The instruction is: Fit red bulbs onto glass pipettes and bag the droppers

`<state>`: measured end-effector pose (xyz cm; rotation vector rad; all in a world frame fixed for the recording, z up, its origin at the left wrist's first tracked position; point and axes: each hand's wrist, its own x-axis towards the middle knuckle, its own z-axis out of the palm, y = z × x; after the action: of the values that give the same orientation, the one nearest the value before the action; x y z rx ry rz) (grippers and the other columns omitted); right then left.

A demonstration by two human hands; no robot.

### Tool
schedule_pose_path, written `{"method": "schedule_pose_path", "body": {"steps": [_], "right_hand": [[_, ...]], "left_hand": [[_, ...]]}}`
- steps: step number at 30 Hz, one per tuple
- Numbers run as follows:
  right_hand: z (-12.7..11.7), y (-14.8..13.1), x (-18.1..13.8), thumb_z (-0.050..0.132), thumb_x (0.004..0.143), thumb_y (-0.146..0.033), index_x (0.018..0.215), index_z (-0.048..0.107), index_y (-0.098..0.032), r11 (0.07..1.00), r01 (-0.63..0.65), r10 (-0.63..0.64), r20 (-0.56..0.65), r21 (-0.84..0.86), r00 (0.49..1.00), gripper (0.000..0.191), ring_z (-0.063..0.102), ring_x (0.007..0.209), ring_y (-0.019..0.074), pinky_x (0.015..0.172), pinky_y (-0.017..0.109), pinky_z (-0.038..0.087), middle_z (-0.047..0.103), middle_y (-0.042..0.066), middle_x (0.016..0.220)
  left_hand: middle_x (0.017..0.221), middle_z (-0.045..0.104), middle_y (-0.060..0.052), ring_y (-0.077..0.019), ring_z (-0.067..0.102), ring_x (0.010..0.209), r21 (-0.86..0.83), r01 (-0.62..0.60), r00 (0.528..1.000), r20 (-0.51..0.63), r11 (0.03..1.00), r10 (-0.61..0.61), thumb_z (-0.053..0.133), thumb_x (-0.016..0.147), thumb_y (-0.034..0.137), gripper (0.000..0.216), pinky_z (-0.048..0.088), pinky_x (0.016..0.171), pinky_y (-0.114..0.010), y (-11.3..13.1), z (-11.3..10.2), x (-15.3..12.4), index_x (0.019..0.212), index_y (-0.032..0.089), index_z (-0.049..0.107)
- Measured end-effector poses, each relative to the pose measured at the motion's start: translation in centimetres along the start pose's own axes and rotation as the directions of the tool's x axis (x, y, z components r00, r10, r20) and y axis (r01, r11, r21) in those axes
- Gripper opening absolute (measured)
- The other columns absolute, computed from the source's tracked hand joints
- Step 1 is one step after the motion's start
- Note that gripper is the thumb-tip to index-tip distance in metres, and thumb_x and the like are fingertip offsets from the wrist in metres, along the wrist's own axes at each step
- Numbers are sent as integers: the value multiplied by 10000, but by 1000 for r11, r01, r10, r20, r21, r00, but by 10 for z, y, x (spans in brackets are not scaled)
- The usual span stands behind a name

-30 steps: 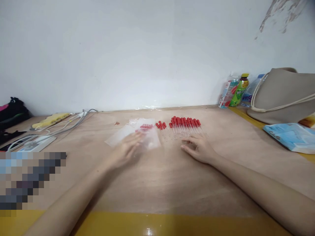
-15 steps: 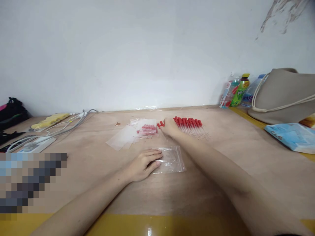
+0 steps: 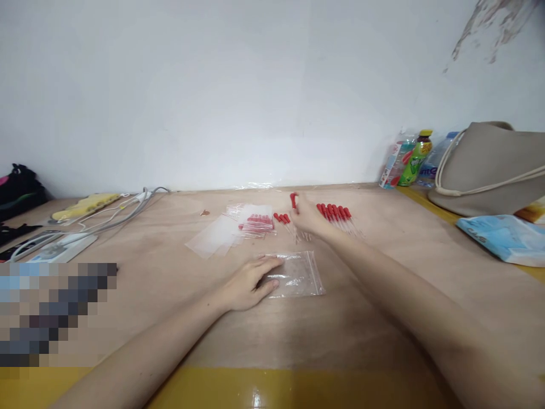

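My left hand (image 3: 249, 281) lies flat with its fingers on the left edge of a clear zip bag (image 3: 298, 274) on the wooden table (image 3: 383, 295). Farther back, my right hand (image 3: 307, 218) is closed on a red-capped dropper (image 3: 293, 200), lifted slightly off the table. A row of several red-capped droppers (image 3: 336, 215) lies to its right, and three more droppers (image 3: 281, 218) to its left. A filled bag of droppers (image 3: 256, 222) rests on a stack of empty clear bags (image 3: 213, 236).
Cables, a yellow object (image 3: 85, 206) and a white device (image 3: 55, 247) lie at the left. Bottles (image 3: 411, 159), a beige bag (image 3: 489, 165) and a blue packet (image 3: 502, 236) stand at the right. A wall runs behind the table; a yellow strip marks its near edge.
My left hand pulled a clear bag toward me and laid it flat. My right hand reached to the droppers, closed on one and lifted it a little.
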<state>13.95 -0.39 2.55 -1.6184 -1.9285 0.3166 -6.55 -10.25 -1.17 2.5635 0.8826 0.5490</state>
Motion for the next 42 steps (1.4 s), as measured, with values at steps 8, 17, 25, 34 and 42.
{"method": "schedule_pose_path", "body": {"steps": [8, 17, 25, 34, 42], "right_hand": [[-12, 69, -78, 549, 711, -257, 1266, 244, -201, 776, -115, 270, -163, 620, 949, 636, 544, 474, 114, 450, 245, 467, 480, -61, 657], [-2, 70, -94, 590, 684, -312, 1205, 247, -195, 627, -97, 362, -179, 773, 915, 635, 520, 439, 88, 403, 212, 461, 501, -74, 651], [-1, 71, -96, 615, 661, -331, 1156, 263, -218, 528, -97, 379, -132, 844, 916, 618, 557, 461, 100, 431, 222, 489, 506, -91, 617], [-4, 56, -107, 631, 651, -270, 871, 335, -240, 239, -248, 390, 141, 939, 910, 369, 627, 555, 143, 561, 290, 520, 582, -59, 623], [-7, 62, -110, 715, 613, -316, 771, 546, -161, 577, -200, -51, 279, 792, 959, 278, 590, 686, 102, 654, 244, 468, 620, 1, 741]], "left_hand": [[1267, 496, -79, -208, 449, 1169, 57, -23, 1000, -6, 998, 23, 437, 864, 319, 439, 357, 997, -411, -4, 5, 8, 1286, 206, 392], [1263, 499, -80, -208, 449, 1170, 51, -39, 999, -19, 998, 40, 431, 870, 321, 433, 357, 996, -413, -7, 6, 7, 1286, 208, 388], [1254, 505, -80, -207, 455, 1161, 52, -33, 999, -24, 998, 34, 432, 870, 321, 421, 362, 988, -410, -6, 6, 7, 1275, 209, 400], [1281, 482, -85, -221, 439, 1178, 66, -13, 1000, 4, 998, 13, 466, 845, 403, 490, 354, 991, -413, -2, 4, 7, 1287, 207, 384], [1260, 500, -85, -218, 461, 1155, 53, -18, 1000, -10, 998, 19, 459, 849, 395, 472, 367, 976, -405, -2, 4, 7, 1278, 209, 392]]}}
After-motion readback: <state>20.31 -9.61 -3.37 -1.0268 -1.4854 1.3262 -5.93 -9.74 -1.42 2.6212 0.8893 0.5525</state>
